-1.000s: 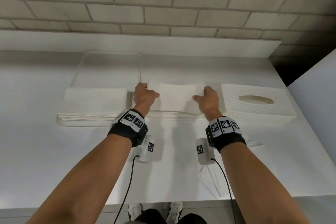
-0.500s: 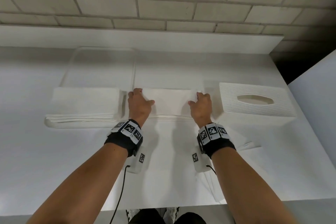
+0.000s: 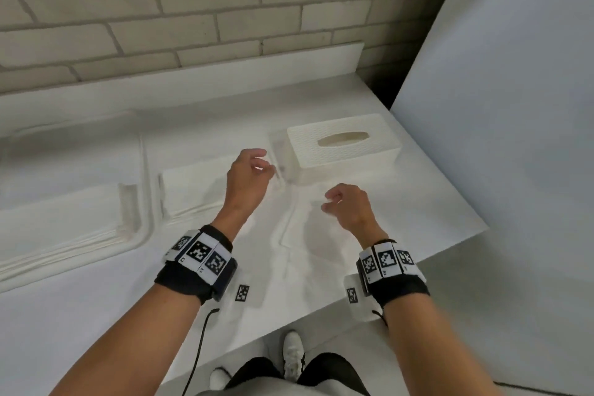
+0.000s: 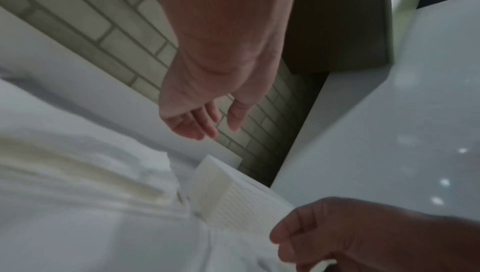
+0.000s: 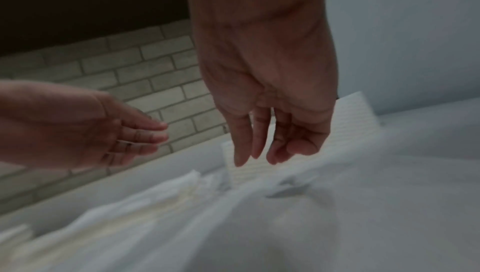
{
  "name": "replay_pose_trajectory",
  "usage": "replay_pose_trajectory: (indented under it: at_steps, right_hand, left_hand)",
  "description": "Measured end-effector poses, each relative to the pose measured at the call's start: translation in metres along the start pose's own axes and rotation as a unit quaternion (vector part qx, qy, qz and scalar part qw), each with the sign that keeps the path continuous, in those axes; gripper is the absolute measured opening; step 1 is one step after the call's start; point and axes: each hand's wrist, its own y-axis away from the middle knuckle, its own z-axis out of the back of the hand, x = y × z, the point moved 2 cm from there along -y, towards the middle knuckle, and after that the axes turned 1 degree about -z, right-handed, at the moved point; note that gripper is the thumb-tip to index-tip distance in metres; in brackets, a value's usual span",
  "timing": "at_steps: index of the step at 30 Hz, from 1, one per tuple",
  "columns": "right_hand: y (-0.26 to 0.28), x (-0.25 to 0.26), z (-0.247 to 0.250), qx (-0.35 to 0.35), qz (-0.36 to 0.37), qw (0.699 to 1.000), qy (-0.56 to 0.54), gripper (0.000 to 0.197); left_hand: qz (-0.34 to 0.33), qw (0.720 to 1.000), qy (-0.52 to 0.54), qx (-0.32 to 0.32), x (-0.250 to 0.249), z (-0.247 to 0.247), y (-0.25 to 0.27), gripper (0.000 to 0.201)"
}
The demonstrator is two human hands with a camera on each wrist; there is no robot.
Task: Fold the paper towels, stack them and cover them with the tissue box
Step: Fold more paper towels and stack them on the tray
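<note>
A white tissue box (image 3: 344, 141) with an oval slot stands at the back right of the white table. Left of it lies a folded paper towel stack (image 3: 193, 190). A larger stack of towels (image 3: 64, 222) lies further left. My left hand (image 3: 263, 167) hovers between the folded stack and the box, fingers loosely curled and holding nothing. My right hand (image 3: 331, 202) hangs relaxed and empty above a flat, crumpled paper towel (image 3: 308, 235) in front of the box. The wrist views are blurred; the left hand (image 4: 205, 124) and the right hand (image 5: 259, 153) show relaxed fingers near the box (image 5: 350, 124).
A brick wall (image 3: 193, 10) with a low white ledge runs behind the table. A tall white panel (image 3: 514, 106) stands at the right, past the table's edge. A shallow tray outline (image 3: 80, 145) lies at the back left. The table's near edge runs diagonally below my wrists.
Both hands have let go of the folded towel they were pressing and have lifted and moved right, toward the tissue box. The head view has swung to the right.
</note>
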Motion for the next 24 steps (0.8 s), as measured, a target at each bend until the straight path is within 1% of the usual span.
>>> replay_pose_trajectory:
  at_steps: [1, 3, 5, 7, 10, 13, 15, 17, 19, 20, 21, 22, 23, 24]
  right_hand:
    - [0.003, -0.011, 0.001, 0.022, -0.019, 0.999, 0.033, 0.035]
    - [0.006, -0.027, -0.001, 0.053, -0.028, 0.994, 0.093, 0.049]
    - [0.008, -0.030, -0.006, 0.057, -0.016, 0.989, 0.134, 0.060]
    - [0.008, -0.028, -0.010, 0.051, -0.001, 0.983, 0.179, 0.064]
    - [0.005, -0.028, -0.014, 0.059, 0.006, 0.976, 0.208, 0.061]
    - [0.003, -0.025, -0.015, 0.071, 0.017, 0.970, 0.233, 0.057]
    - [0.003, -0.021, -0.015, 0.064, 0.036, 0.964, 0.257, 0.053]
    - [0.005, -0.018, -0.014, 0.049, 0.054, 0.964, 0.257, 0.043]
    - [0.008, -0.015, -0.009, 0.043, 0.063, 0.975, 0.210, 0.031]
    - [0.010, -0.011, -0.004, 0.043, 0.065, 0.984, 0.159, 0.025]
    - [0.012, -0.008, 0.003, 0.047, 0.066, 0.993, 0.091, 0.017]
    - [0.016, -0.003, 0.011, 0.052, 0.070, 0.996, 0.021, 0.012]
    - [0.019, 0.002, 0.018, 0.053, 0.072, 0.995, -0.044, 0.013]
    - [0.022, 0.006, 0.025, 0.053, 0.069, 0.989, -0.115, 0.015]
  left_hand:
    - [0.015, 0.999, 0.008, 0.028, 0.003, -0.009, 0.004, 0.030]
    - [0.050, 0.996, 0.017, 0.076, 0.013, -0.023, 0.010, 0.028]
    - [0.082, 0.992, 0.021, 0.094, 0.025, -0.028, 0.015, 0.024]
    - [0.105, 0.990, 0.023, 0.094, 0.033, -0.028, 0.017, 0.021]
    - [0.126, 0.989, 0.023, 0.079, 0.042, -0.023, 0.021, 0.017]
    - [0.131, 0.989, 0.029, 0.058, 0.047, -0.018, 0.025, 0.014]
    - [0.133, 0.989, 0.039, 0.050, 0.049, -0.015, 0.027, 0.014]
    - [0.131, 0.989, 0.042, 0.048, 0.051, -0.013, 0.029, 0.013]
    - [0.128, 0.990, 0.052, 0.033, 0.052, -0.011, 0.031, 0.008]
    - [0.127, 0.989, 0.065, 0.022, 0.049, -0.009, 0.032, 0.004]
    - [0.127, 0.988, 0.082, 0.012, 0.045, -0.008, 0.034, 0.008]
    - [0.130, 0.986, 0.105, 0.007, 0.040, -0.008, 0.036, 0.020]
    - [0.140, 0.981, 0.135, 0.009, 0.036, -0.010, 0.038, 0.033]
    - [0.153, 0.973, 0.168, 0.028, 0.030, -0.013, 0.038, 0.045]
